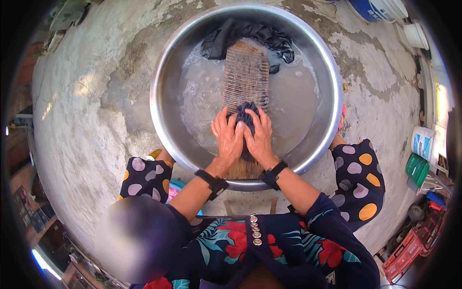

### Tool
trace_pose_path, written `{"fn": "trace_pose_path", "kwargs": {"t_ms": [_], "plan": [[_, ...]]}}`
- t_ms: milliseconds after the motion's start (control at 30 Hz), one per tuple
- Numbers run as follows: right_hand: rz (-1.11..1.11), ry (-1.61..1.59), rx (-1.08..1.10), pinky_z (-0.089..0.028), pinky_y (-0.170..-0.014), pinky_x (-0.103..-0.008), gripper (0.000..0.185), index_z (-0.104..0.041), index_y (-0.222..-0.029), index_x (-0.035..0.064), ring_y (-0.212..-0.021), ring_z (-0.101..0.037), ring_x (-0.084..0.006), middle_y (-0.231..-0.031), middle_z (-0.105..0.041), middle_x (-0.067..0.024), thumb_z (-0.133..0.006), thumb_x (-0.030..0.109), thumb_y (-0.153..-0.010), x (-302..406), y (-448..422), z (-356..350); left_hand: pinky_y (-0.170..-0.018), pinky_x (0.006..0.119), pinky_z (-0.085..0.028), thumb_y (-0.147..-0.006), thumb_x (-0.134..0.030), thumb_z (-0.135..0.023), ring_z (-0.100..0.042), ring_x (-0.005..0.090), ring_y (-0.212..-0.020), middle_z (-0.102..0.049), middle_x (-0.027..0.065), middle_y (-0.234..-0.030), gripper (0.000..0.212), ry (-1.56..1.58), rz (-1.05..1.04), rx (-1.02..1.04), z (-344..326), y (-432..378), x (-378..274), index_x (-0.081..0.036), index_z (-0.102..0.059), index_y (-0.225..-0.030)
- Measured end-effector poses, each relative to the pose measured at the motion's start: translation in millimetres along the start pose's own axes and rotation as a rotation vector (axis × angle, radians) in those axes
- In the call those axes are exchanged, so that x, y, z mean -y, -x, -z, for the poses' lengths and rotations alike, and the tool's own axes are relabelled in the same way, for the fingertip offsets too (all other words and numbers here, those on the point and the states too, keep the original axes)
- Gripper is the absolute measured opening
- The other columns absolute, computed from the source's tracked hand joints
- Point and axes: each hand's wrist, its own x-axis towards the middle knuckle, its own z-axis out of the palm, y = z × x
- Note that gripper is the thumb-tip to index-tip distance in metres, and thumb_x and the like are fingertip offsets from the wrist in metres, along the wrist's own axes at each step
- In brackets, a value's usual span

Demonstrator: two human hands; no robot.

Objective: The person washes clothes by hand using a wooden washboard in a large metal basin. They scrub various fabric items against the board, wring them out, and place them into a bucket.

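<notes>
A ridged wooden washboard [246,77] slants inside a large round metal basin [157,90], its lower end resting by the near rim. Cloudy, bubbly water [202,94] covers the basin's bottom. Bunched dark wet cloth [247,112] lies on the washboard's lower half. My left hand [229,135] grips its left side, and my right hand [260,133] grips its right side, thumbs almost meeting. Part of that cloth is hidden under my palms. More black cloth [249,30] is heaped around the board's far end, partly in the water.
The basin stands on a stained concrete floor [119,90], between my knees. Beneath my left forearm shows a blue tub [177,185] with something pink inside. Along the right are a white bucket [423,143], a green bucket [417,169] and a red cart [408,253]. More buckets [382,9] stand far right.
</notes>
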Motion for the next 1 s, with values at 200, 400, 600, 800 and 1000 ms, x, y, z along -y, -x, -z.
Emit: {"fn": "trace_pose_path", "kwargs": {"t_ms": [200,400,600,800,1000], "plan": [[0.01,-0.113,-0.01,-0.034,-0.086,-0.0432,0.02,-0.057,-0.089,0.0041,-0.092,-0.05,-0.0335,-0.095,-0.056,-0.0134,-0.053,0.022,-0.081,-30.8,2.1,-21.0,-0.078,0.041,-0.037,-0.087,-0.016,-0.043,-0.051,0.0328,-0.084,-0.058,0.0169,-0.087,0.022,0.19,-0.053,0.014,-18.5,-5.2,12.3,0.0,-0.056,-0.079],[-0.25,-0.028,0.15,-0.033,-0.087,-0.0486,0.029,-0.052,-0.11,0.0106,-0.106,-0.043,-0.0355,-0.114,-0.048,-0.0157,-0.05,0.028,-0.087,-18.6,-58.6,-14.9,-0.084,0.041,-0.037,-0.088,-0.021,-0.043,-0.051,0.0338,-0.096,-0.058,0.0187,-0.098,0.021,0.209,0.19,0.172,-20.3,-70.0,6.5,-0.006,-0.055,-0.098],[-0.001,-0.063,-0.01,-0.028,-0.094,-0.0489,0.038,-0.049,-0.113,0.0091,-0.113,-0.037,-0.0397,-0.122,-0.04,-0.0216,-0.058,0.027,-0.081,0.2,22.6,-4.6,-0.099,0.046,-0.022,-0.09,-0.022,-0.037,-0.037,0.0356,-0.114,-0.041,0.0204,-0.123,0.03,0.221,0.04,-0.047,-2.5,18.7,-0.2,-0.002,-0.05,-0.107],[0.055,-0.163,-0.054,-0.036,-0.07,-0.0414,0.015,-0.053,-0.077,0.0034,-0.075,-0.047,-0.0324,-0.076,-0.052,-0.0127,-0.052,0.018,-0.081,-22.6,-13.8,-16.9,-0.067,0.04,-0.036,-0.082,-0.013,-0.049,-0.049,0.032,-0.071,-0.054,0.0125,-0.073,0.015,0.35,-0.066,-0.069,-18.6,-16.5,10.3,-0.002,-0.053,-0.072],[-0.127,-0.193,0.05,-0.039,-0.059,-0.0447,0.022,-0.052,-0.071,0.0016,-0.067,-0.051,-0.0393,-0.07,-0.055,-0.0179,-0.05,0.021,-0.082,-29.6,-34.8,-16.2,-0.06,0.042,-0.038,-0.083,-0.012,-0.047,-0.049,0.0365,-0.064,-0.053,0.0158,-0.068,0.016,0.373,-0.04,0.065,-23.0,-39.6,20.9,-0.002,-0.051,-0.07]]}}
